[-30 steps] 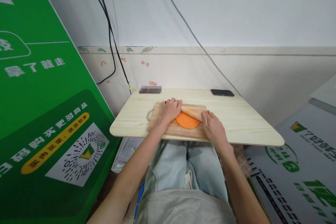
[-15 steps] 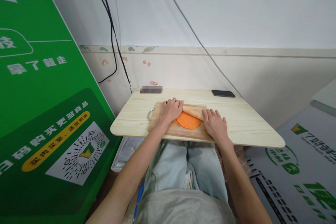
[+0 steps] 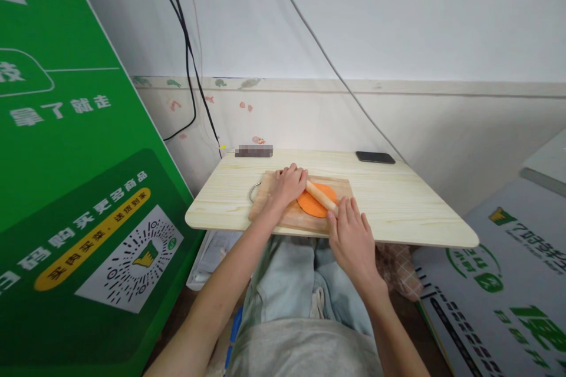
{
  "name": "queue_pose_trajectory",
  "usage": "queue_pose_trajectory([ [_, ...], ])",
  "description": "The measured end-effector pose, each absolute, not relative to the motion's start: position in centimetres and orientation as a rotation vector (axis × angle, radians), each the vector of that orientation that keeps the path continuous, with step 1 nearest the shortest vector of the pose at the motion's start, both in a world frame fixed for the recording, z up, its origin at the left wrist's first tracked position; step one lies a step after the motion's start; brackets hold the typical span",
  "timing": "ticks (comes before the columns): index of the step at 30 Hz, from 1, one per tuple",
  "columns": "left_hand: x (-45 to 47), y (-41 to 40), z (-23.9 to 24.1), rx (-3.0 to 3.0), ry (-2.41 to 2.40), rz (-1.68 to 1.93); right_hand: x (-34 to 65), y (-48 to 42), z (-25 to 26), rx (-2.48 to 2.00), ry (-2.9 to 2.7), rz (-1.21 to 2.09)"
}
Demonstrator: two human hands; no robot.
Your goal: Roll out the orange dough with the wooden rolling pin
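A wooden rolling pin [image 3: 321, 195] lies slantwise across a flat, roundish orange sheet that looks like dough [image 3: 311, 206]. The sheet rests on a wooden cutting board [image 3: 295, 220] with a metal ring handle at its left end. My left hand [image 3: 290, 182] is closed over the pin's far left end, knuckles up, its fingertips hidden. At the near right end, my right hand [image 3: 351, 232] holds the pin under its palm and fingers, by the board's right front edge.
The board lies on a pale wood-grain table [image 3: 415, 206] set against the wall. A black phone [image 3: 375, 157] lies at the back right and a blurred dark object [image 3: 254, 151] at the back left. Cables hang down the wall. Printed panels flank the table, a green one [image 3: 88, 159] at left.
My right hand has moved toward me and a little left, swinging the pin's right end nearer. The pin now crosses the orange sheet's middle. My left hand has barely moved.
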State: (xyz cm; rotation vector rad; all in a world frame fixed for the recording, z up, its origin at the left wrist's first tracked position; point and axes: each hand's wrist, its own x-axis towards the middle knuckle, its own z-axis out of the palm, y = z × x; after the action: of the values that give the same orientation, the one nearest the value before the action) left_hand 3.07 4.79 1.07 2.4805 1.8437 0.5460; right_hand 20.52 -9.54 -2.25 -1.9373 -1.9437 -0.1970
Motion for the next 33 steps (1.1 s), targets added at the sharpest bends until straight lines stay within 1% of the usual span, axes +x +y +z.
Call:
queue_pose_trajectory([
  [6,3.1,4.4,1.0,2.448,1.908,0.557,22.0,-5.1,0.8,-2.19,-1.779,0.004],
  [9,3.1,4.2,1.2,2.461,1.892,0.533,23.6,-2.9,2.0,-2.223,-1.804,0.064],
  [12,3.1,4.1,1.3,2.447,1.89,0.538,24.2,-2.7,1.7,-2.172,-1.877,0.051],
  [19,3.1,4.2,1.2,2.475,1.845,0.547,22.1,-7.2,-1.9,-1.974,-1.921,-0.131],
  [22,3.1,4.4,1.1,2.473,1.866,0.532,21.9,-6.8,-1.3,-2.045,-1.896,-0.093],
  [25,3.1,4.5,0.9,2.466,1.884,0.523,23.0,-4.5,0.4,-2.155,-1.882,0.019],
  [28,3.1,4.3,1.0,2.456,1.885,0.525,24.3,-2.5,1.8,-2.209,-1.927,0.044],
  [33,3.1,4.2,1.3,2.439,1.883,0.535,24.0,-3.8,1.0,-2.15,-1.946,-0.02],
])
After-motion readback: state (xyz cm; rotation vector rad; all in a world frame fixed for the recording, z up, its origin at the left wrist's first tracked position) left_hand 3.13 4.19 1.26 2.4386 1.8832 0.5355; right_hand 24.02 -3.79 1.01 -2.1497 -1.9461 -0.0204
